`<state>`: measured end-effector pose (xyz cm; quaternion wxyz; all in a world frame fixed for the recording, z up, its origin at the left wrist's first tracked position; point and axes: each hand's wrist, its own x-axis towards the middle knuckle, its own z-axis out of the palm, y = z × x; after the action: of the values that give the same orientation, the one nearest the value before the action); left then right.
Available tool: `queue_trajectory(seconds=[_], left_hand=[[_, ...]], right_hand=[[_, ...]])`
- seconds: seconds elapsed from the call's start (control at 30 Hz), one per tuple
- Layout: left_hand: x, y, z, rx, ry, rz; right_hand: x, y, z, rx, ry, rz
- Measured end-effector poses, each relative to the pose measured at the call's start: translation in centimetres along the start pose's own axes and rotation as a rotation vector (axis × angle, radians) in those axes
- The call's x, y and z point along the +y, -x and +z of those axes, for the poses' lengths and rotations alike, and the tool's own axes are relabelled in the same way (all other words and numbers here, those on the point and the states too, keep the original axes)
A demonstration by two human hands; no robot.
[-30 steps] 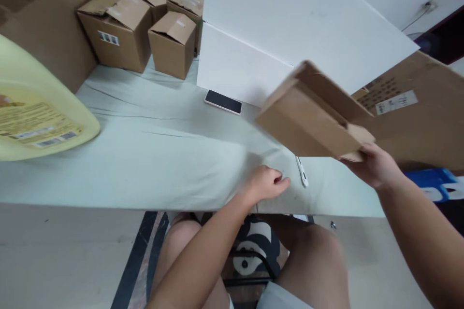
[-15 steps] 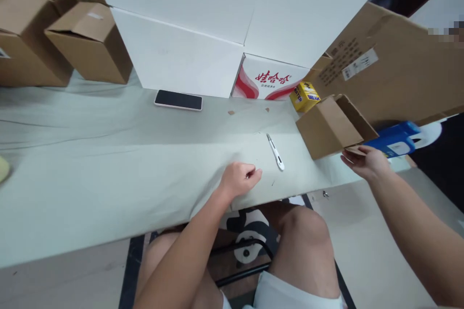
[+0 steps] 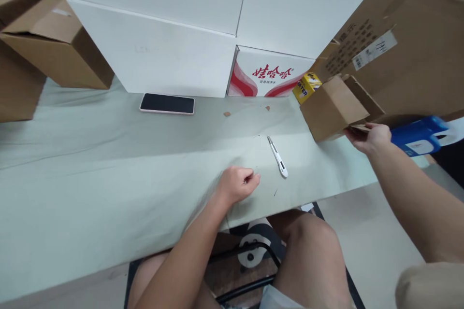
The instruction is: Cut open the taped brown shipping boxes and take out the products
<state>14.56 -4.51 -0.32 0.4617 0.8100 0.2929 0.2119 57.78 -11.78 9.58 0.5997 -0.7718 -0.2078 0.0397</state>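
My left hand point(image 3: 238, 184) rests on the table in a loose fist, with nothing visible in it. To its right, apart from it, lies a white utility knife point(image 3: 277, 157). My right hand point(image 3: 371, 138) grips a flap at the near right edge of a small open cardboard box point(image 3: 328, 111). That box sits at the right side of the table, its opening turned to the right; I cannot see inside. Just behind it a yellow box point(image 3: 306, 87) is partly hidden. A blue container point(image 3: 420, 136) is beside my right hand.
White boxes point(image 3: 152, 53) are stacked at the back, one with red lettering point(image 3: 271, 73). A phone point(image 3: 167, 104) lies before them on the cloth-covered table point(image 3: 90, 193). Brown cartons point(image 3: 60, 50) stand at the left. A large cardboard sheet point(image 3: 416, 48) leans at the right.
My right hand and the cardboard box have moved slightly toward the back of the table. My left fist stays put. The camera view has shifted a little.
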Motion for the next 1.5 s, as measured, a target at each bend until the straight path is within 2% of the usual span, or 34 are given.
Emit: queue_trajectory(seconds=[0.1,0.2,0.37,0.47,0.53,0.63,0.8,0.87,0.97,1.07,1.13,1.2,1.3,1.37,1.43,1.5], left_hand=[[0.0,-0.1,0.1,0.007,0.012,0.010],[0.1,0.0,0.0,0.023,0.032,0.028],[0.3,0.8,-0.9,0.097,0.084,0.052],[0.2,1.5,-2.1,0.173,0.130,0.047],[0.0,2.1,-3.3,0.241,0.173,0.039],[-0.7,3.0,-5.6,0.383,0.257,0.021],[-2.2,4.5,-10.0,0.684,0.447,-0.054],[-2.7,5.1,-11.5,0.832,0.679,-0.106],[-3.1,6.1,-13.6,0.975,1.162,-0.167],[-3.1,7.1,-15.2,0.963,1.419,-0.187],[-3.2,7.8,-16.0,0.934,1.471,-0.198],[-3.5,8.4,-16.7,0.918,1.486,-0.214],[-4.2,9.3,-17.8,0.951,1.494,-0.218],[-4.7,9.9,-18.5,0.991,1.499,-0.200],[-5.0,10.5,-19.0,1.014,1.513,-0.177],[-5.0,10.9,-19.3,1.029,1.533,-0.149]], right_hand=[[-0.1,1.6,-0.5,0.017,-0.100,0.275],[0.7,5.3,-1.4,0.025,-0.153,0.392],[3.4,13.5,-1.0,-0.048,-0.136,0.431],[3.9,17.8,0.9,-0.194,-0.128,0.407],[3.4,20.2,3.1,-0.314,-0.121,0.381],[1.4,23.3,7.8,-0.508,-0.117,0.319],[-4.0,28.9,18.4,-0.856,-0.116,0.166],[-6.7,31.5,22.9,-1.016,-0.081,0.027],[-11.4,35.7,29.7,-1.197,-0.013,-0.313],[-16.1,40.0,36.9,-1.253,0.049,-0.688],[-18.9,42.7,42.0,-1.255,0.101,-0.926],[-21.1,44.9,47.1,-1.243,0.139,-1.091],[-22.6,46.8,54.2,-1.266,0.161,-1.189],[-22.7,47.2,58.0,-1.300,0.124,-1.231],[-22.2,47.1,60.7,-1.310,0.080,-1.265],[-21.7,46.9,62.2,-1.289,0.083,-1.285]])
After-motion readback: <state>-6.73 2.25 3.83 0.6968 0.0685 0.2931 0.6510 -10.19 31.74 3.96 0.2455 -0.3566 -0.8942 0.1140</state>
